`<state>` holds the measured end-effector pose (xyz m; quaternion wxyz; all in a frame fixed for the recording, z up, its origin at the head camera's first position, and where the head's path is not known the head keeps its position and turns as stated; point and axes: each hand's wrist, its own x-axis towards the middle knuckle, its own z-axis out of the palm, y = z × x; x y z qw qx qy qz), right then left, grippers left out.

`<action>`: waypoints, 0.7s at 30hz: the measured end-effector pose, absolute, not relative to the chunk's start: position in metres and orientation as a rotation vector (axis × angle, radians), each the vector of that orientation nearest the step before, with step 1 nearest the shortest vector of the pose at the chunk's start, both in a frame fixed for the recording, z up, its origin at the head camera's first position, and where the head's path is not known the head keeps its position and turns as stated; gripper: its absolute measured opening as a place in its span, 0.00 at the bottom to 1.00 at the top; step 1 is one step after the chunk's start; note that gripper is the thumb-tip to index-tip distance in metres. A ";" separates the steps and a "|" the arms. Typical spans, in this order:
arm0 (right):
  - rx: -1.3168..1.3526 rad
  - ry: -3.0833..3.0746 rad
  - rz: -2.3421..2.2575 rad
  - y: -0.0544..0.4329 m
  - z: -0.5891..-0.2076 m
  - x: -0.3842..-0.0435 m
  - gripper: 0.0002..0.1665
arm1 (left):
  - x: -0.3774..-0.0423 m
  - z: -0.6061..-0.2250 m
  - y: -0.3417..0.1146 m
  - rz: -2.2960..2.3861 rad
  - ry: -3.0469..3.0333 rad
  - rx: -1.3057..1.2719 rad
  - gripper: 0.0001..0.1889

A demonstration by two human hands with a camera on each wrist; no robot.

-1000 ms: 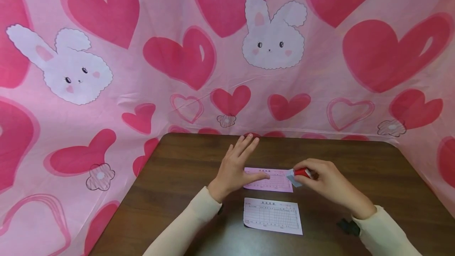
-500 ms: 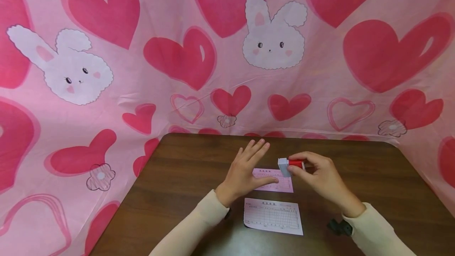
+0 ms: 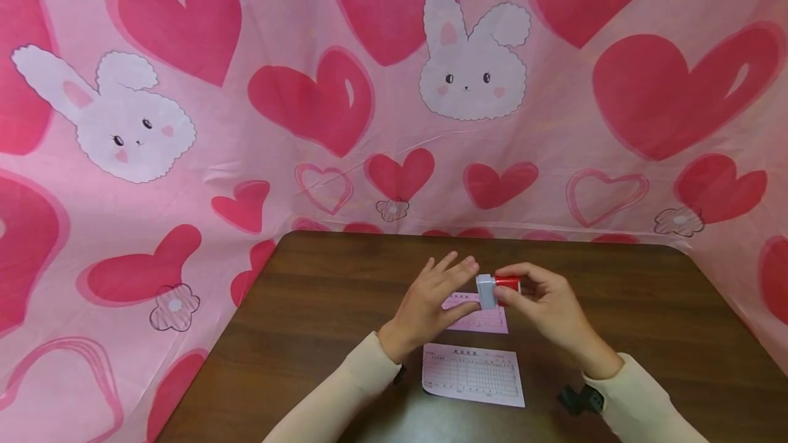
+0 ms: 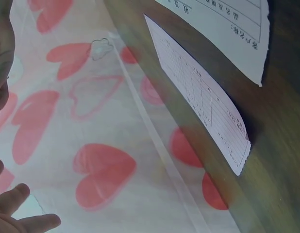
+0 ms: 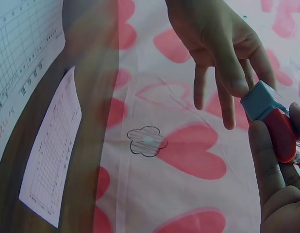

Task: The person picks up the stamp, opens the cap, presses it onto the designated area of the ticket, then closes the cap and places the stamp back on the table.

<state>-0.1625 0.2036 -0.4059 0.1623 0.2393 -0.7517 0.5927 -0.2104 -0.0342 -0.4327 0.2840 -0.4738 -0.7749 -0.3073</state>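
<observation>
My right hand (image 3: 548,299) pinches a stamp by its red body (image 3: 507,285) between thumb and fingers, held sideways above the table. Its blue-grey cap (image 3: 486,292) points left, towards my left hand (image 3: 427,301). That hand's fingers are stretched out, and its thumb and index fingertips are right at the cap. The right wrist view shows the left thumb at a corner of the cap (image 5: 259,100), with the red body (image 5: 282,136) between the right fingers. Below the hands lies a pink printed form (image 3: 480,322), partly covered by the left hand and the stamp.
A white printed form (image 3: 473,376) lies nearer on the dark wooden table (image 3: 326,279), one corner curling slightly. A pink curtain (image 3: 369,108) with hearts and rabbits hangs behind the table's far edge. A black strap piece (image 3: 579,400) sits under the right sleeve.
My right hand has turned the stamp sideways and moved left with it, above the pink form. My left hand has come right and slightly nearer, to the cap.
</observation>
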 end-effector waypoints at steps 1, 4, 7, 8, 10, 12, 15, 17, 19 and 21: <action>0.682 -2.139 1.704 0.203 -0.406 -0.162 0.16 | -0.210 -0.432 -0.034 -0.811 -2.068 -1.273 0.37; 0.681 -2.124 1.733 0.203 -0.407 -0.163 0.15 | -0.209 -0.431 -0.034 -0.782 -2.052 -1.290 0.36; 0.665 -2.129 1.751 0.202 -0.408 -0.162 0.14 | -0.208 -0.432 -0.034 -0.767 -2.040 -1.304 0.36; 0.663 -2.134 1.752 0.201 -0.409 -0.162 0.14 | -0.208 -0.432 -0.034 -0.761 -2.033 -1.307 0.37; 0.648 -2.143 1.763 0.201 -0.410 -0.162 0.13 | -0.208 -0.433 -0.034 -0.755 -2.016 -1.313 0.38; 0.641 -2.144 1.784 0.200 -0.410 -0.161 0.13 | -0.208 -0.433 -0.034 -0.756 -1.992 -1.316 0.38; 0.649 -2.125 1.820 0.199 -0.411 -0.161 0.13 | -0.208 -0.434 -0.034 -0.765 -1.961 -1.325 0.38; 0.661 -2.109 1.840 0.198 -0.412 -0.161 0.13 | -0.208 -0.434 -0.034 -0.770 -1.946 -1.330 0.38; 0.664 -2.104 1.842 0.198 -0.412 -0.162 0.13 | -0.209 -0.433 -0.034 -0.772 -1.934 -1.336 0.38; 0.660 -2.106 1.834 0.198 -0.413 -0.162 0.13 | -0.208 -0.433 -0.033 -0.770 -1.924 -1.342 0.38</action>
